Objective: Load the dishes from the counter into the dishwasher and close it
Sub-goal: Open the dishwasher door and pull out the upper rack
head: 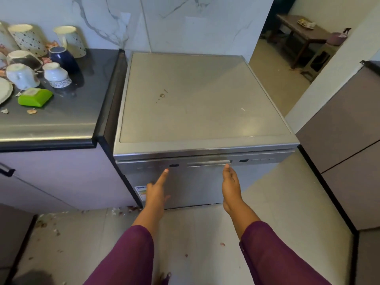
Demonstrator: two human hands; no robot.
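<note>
Stainless dishwasher (195, 99) shut; left hand (157, 192) pointing, right hand (230, 184) fingertips-only at twelve-o'clock handle (208, 163), neither gripping anything, so likely slip when pulling.

Silver dishwasher (205, 177) door shut, right of dark counter (61, 120); upturned cups (55, 74), plate (5, 89) atop counter.

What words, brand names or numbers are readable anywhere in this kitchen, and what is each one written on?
Nothing here can be read.
Sticker on the dishwasher door: print too small and blurred.
Mark above the door handle: blurred.
Dark display panels on the door: nothing legible.
Mugs on the counter: patterns only, no words.
</note>
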